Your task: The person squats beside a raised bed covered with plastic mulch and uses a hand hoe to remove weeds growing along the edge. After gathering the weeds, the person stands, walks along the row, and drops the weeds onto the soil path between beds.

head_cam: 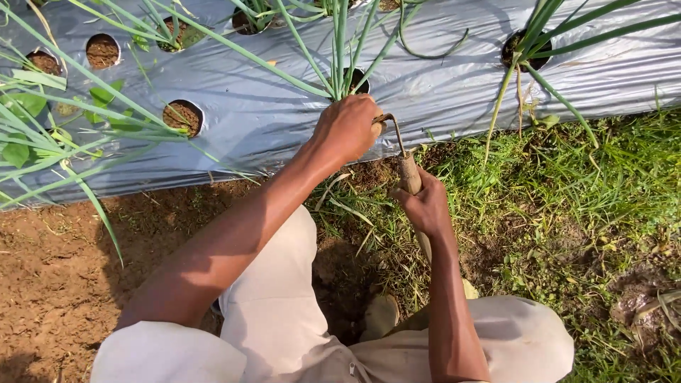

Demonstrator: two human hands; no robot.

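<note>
Pale trousers (277, 319) on bent knees nearest, both forearms stretched forward over them. Right hand (425, 206) clenched round worn wooden handle of one hooked hand tool (406, 167), thin metal tip curling toward left hand. Left hand (347, 128) fisted at base of green onion stalks (340, 50), just beyond it. Silver plastic mulch sheet (284, 120), crinkled, round soil-filled holes. Grass right of hands, bare earth left.
</note>
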